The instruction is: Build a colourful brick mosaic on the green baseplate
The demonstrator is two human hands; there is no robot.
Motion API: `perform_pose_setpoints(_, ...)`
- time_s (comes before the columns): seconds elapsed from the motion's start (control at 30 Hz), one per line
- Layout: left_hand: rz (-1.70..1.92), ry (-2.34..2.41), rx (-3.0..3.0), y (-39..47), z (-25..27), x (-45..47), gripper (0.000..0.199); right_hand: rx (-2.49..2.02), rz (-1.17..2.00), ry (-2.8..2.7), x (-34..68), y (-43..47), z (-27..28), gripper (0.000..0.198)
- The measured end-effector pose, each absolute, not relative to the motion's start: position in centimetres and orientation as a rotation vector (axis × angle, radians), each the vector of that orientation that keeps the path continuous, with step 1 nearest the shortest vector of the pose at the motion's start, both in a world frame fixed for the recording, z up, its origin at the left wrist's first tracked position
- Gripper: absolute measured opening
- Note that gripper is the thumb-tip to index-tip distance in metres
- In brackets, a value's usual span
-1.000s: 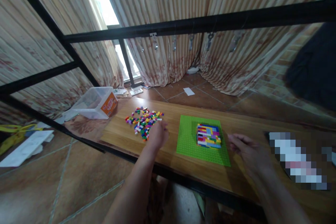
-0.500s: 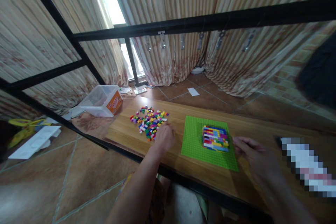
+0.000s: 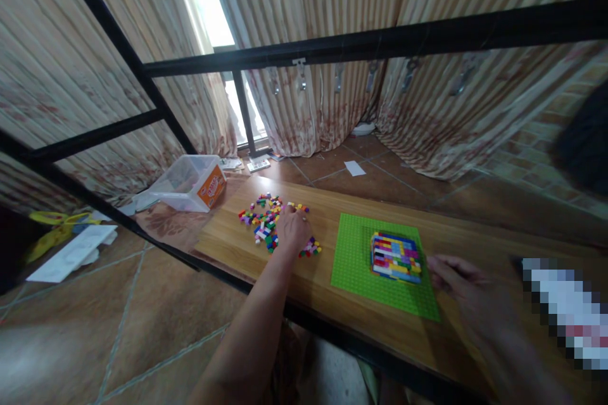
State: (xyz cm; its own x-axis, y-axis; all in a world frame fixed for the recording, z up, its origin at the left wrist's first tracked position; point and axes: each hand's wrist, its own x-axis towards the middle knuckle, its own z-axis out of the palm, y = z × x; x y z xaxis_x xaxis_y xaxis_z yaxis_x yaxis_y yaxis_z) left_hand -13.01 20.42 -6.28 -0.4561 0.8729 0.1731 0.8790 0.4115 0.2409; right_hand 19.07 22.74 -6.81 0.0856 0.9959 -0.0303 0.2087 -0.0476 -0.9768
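My left hand (image 3: 293,230) is on the pile of small toy bricks (image 3: 264,215), palm down, its fingers reaching forward among them. It looks open, though its palm is hidden. To the right lies a green studded baseplate (image 3: 356,278) bearing a low rectangular block built of multicoloured bricks (image 3: 395,256). My right hand (image 3: 458,275) hovers just off the plate's right edge, thumb and fingers pinched together. Whatever may be between those fingertips is too small to make out.
Everything rests on a wooden table (image 3: 323,196) with a black frame. Behind its left end stands a clear plastic box (image 3: 183,193) with an orange label. A pixelated patch (image 3: 560,310) covers something at far right. Black metal bars (image 3: 351,47) with clips cross ahead.
My left hand has moved forward and left over the pile, and bricks now show to the right of its wrist. My right hand keeps its pinch near the plate. The view has shifted slightly.
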Motion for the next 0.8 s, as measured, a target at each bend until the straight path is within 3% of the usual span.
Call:
perform_pose_setpoints(0.33, -0.480, -2.524, -1.689, 20.2, -5.8, -12.6, 0.023, -1.468, 1.124, -1.236, 18.8, 22.4, -5.6, 0.031)
perform_pose_setpoints(0.47, -0.705, -2.360, -1.732, 19.8, -4.5, -12.0, 0.018, -1.444, 1.141, -1.199, 18.6, 22.3, -5.4, 0.031)
perform_pose_setpoints(0.57, -1.152, -2.324, -1.790, 19.7, -4.0, -11.1, 0.012, -1.419, 1.162, -1.154, 18.2, 22.1, -5.1, 0.031)
perform_pose_setpoints(0.8, -2.787, -2.426, -1.676, 19.1, -4.3, -5.8, 0.018, -1.428, 1.093, -1.253, 17.5, 21.9, -4.9, 0.033)
